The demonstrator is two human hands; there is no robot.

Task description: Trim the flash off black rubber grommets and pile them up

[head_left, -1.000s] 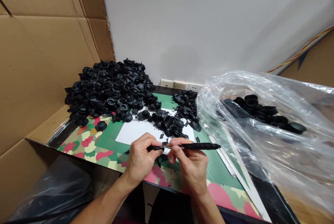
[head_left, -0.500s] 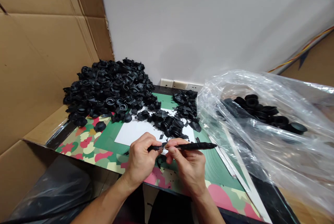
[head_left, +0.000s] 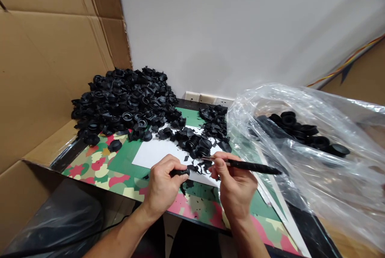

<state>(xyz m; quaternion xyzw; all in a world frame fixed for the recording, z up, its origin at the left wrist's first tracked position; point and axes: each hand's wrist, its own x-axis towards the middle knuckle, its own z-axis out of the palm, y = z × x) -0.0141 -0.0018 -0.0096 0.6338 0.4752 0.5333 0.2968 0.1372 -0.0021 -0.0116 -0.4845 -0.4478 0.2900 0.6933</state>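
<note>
My left hand (head_left: pixel 163 184) is closed in a pinch around a small black rubber part (head_left: pixel 179 172), mostly covered by the fingers. In my right hand (head_left: pixel 236 186) is a slim pen-like tool (head_left: pixel 254 166) with a black wrapped handle and a thin metal tip; whether the tip is a blade I cannot tell. That tip points left, apart from the held part. Beyond both hands, black ribbed rubber parts (head_left: pixel 192 142) and torn scraps lie on a white sheet (head_left: pixel 150 154).
A large heap of black rubber parts (head_left: pixel 126 101) rises at the back left against cardboard (head_left: pixel 60 61). Black scraps (head_left: pixel 213 117) are piled behind the sheet. On the right, a clear plastic bag (head_left: pixel 270 97) holds smoother black parts (head_left: pixel 319 142). Sockets (head_left: pixel 207 98) line the wall.
My right hand has moved right with the tool, taking its tip away from the part. The left hand stays nearly in place, and more black scraps show on the sheet between the hands.
</note>
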